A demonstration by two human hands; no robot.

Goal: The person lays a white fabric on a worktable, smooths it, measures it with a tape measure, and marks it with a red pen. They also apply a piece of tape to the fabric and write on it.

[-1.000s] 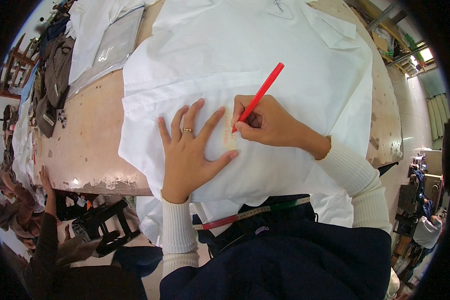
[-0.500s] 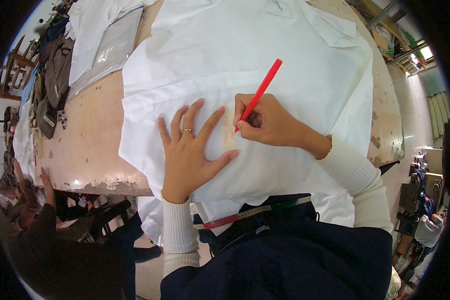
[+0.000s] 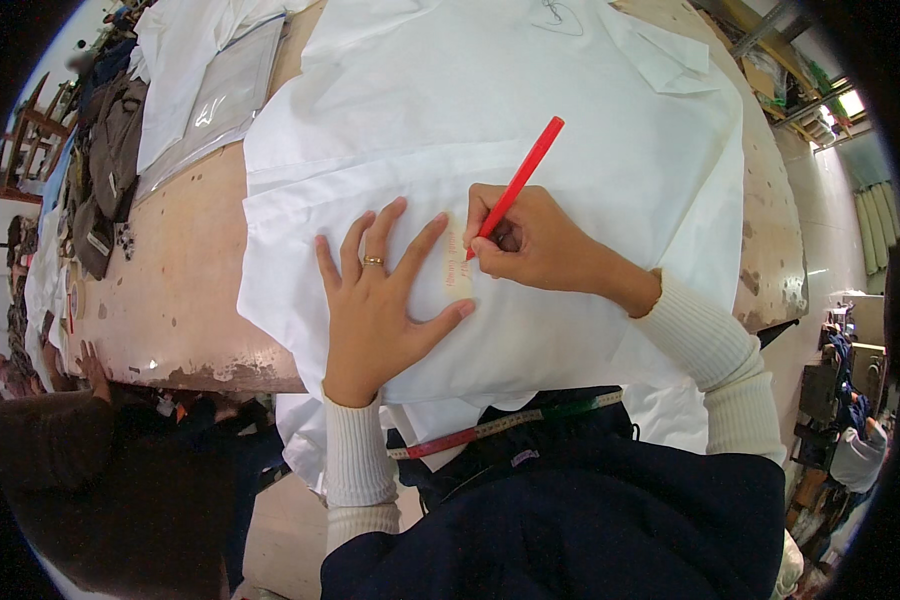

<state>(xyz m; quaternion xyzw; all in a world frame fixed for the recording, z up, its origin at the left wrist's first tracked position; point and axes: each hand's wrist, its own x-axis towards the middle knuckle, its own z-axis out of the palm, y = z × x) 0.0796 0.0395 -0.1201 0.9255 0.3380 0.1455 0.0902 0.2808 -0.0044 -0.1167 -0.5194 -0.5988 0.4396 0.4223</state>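
Note:
A white garment [image 3: 500, 110] lies spread out in front of me. My left hand [image 3: 375, 290] rests on it with fingers spread and a ring on one finger, its thumb and index finger beside a narrow cream label strip [image 3: 459, 280]. My right hand [image 3: 545, 240] grips a red pen [image 3: 523, 170], whose tip touches the strip, where red writing shows. Below the garment's near edge, a measuring tape [image 3: 490, 428] crosses my dark clothing.
The wooden table [image 3: 185, 300] holds more white cloth [image 3: 175, 50], a clear plastic sheet [image 3: 225, 95], a dark garment pile [image 3: 110, 150] and a tape roll [image 3: 75, 300]. A co-worker [image 3: 90, 480] is at lower left, a hand on the table. Cluttered shelving [image 3: 835, 390] stands at right.
The red pen has shifted slightly and red marks have been added to the strip. The co-worker at lower left has moved closer, hiding more of the stool. My left hand has stayed in place.

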